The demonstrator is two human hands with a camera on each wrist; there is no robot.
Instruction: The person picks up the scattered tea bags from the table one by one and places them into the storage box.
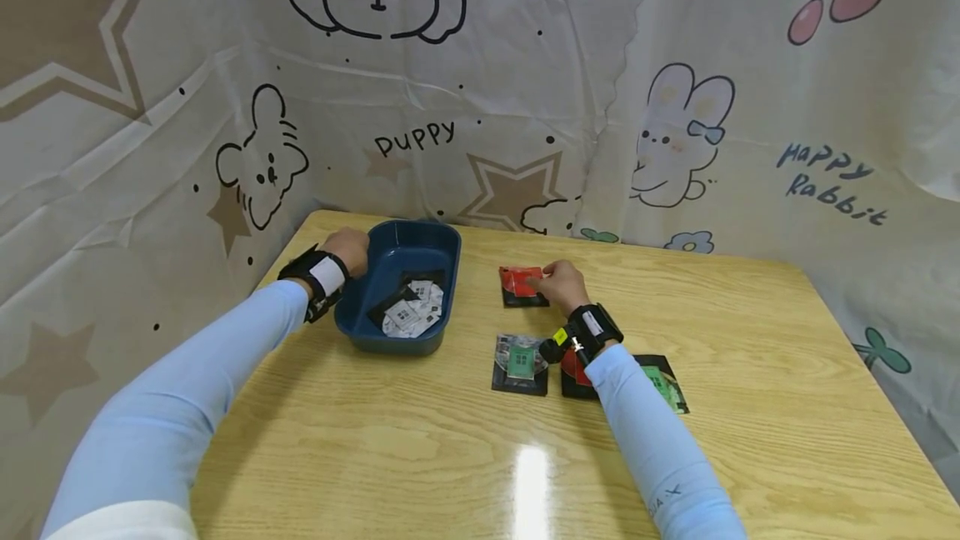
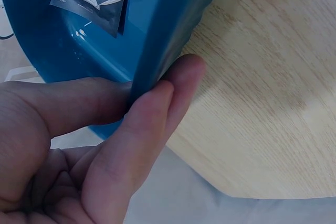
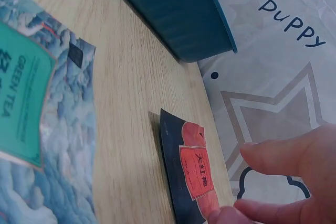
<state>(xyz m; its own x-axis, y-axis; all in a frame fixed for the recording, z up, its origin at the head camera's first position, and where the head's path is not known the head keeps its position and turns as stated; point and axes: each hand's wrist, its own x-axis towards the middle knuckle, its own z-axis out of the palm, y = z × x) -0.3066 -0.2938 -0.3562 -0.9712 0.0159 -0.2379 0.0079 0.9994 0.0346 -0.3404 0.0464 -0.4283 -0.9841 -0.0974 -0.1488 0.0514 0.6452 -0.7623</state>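
- Pale fabric backdrop point(image 1: 525, 65) printed with stars, animals and the words "PUPPY" and "Happy Rabbit" hangs behind a wood-grain tabletop point(image 1: 360, 448).
- Toward the tabletop's back left stands a deep blue bin point(image 1: 390, 347), open at the top, with rounded corners.
- Inside it, black-and-white packets point(image 1: 412, 311) lie overlapped in a loose heap, gathered toward the right and near end; the far end shows bare blue floor.
- At the bin's left side, the left hand point(image 1: 348, 252) pinches the wall at its rim, thumb on one face and fingers on the other.
- Right of the bin, apart from it, a red-and-black packet point(image 1: 517, 280) lies on the tabletop.
- Over its right edge reaches the right hand point(image 1: 566, 285), fingers spread with a gap between them; one fingertip overlaps the packet's edge, though firm contact is hard to tell.
- Nearer the person, a green-labelled packet point(image 1: 520, 363) marked "GREEN TEA" lies flat.
- Just beside it are a second red packet point(image 1: 573, 375), partly hidden by the right wrist, and another green packet point(image 1: 666, 383), partly behind the sleeve point(image 1: 660, 448).
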